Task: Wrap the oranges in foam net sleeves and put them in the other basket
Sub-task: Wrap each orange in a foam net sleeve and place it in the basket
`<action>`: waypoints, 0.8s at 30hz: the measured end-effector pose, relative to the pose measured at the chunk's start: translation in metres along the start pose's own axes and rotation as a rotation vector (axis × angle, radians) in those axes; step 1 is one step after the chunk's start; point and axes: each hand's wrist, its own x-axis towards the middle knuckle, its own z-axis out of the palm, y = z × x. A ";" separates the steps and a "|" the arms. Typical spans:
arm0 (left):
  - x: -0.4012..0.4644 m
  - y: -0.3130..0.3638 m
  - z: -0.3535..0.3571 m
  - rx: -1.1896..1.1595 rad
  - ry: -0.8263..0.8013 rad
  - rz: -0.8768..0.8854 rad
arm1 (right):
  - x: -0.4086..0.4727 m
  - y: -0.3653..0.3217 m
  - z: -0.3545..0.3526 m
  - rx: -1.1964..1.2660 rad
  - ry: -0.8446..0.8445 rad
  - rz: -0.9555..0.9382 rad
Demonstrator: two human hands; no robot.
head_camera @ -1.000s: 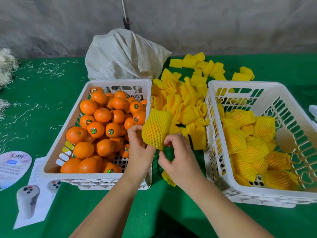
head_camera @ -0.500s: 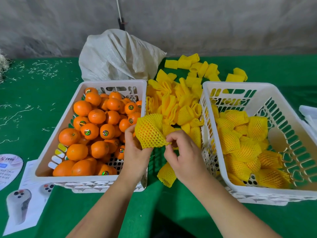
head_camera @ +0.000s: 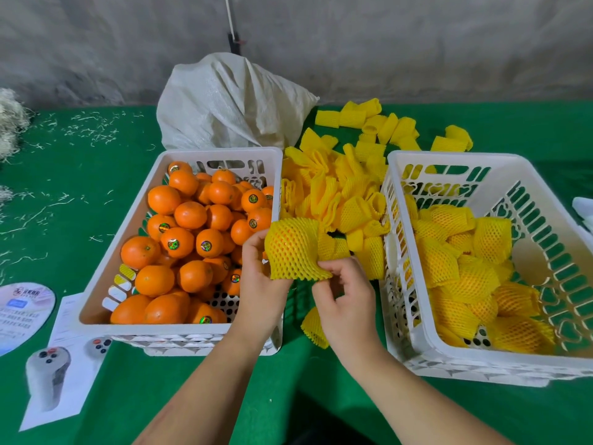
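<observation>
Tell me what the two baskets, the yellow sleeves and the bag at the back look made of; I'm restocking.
Baskets: moulded white plastic, smooth and slightly glossy, with cut-out slots.
Sleeves: soft foam mesh, matte yellow; the one the left hand and right hand hold stretches over an orange.
Bag: probably woven plastic sacking, off-white, creased.

No text can be read anywhere. The round card (head_camera: 22,313) at the left edge of the frame and the printed sheet (head_camera: 61,364) at lower left carry print too blurred to make out. The small round stickers (head_camera: 173,244) on the oranges (head_camera: 192,239), left of centre, show no legible marks.
</observation>
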 end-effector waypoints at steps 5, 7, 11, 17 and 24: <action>0.001 0.000 -0.001 0.006 -0.026 0.011 | -0.006 -0.005 -0.002 0.150 -0.137 0.250; -0.001 0.000 0.000 0.041 -0.124 0.017 | 0.005 -0.011 -0.006 0.391 -0.127 0.418; -0.007 0.001 0.006 0.343 -0.320 0.154 | 0.020 -0.019 -0.003 0.296 -0.231 0.440; -0.013 0.004 0.008 0.359 -0.429 0.128 | 0.028 -0.001 -0.018 0.293 -0.034 0.498; -0.001 0.006 -0.002 -0.044 0.010 -0.072 | 0.078 0.028 -0.091 0.382 0.336 0.572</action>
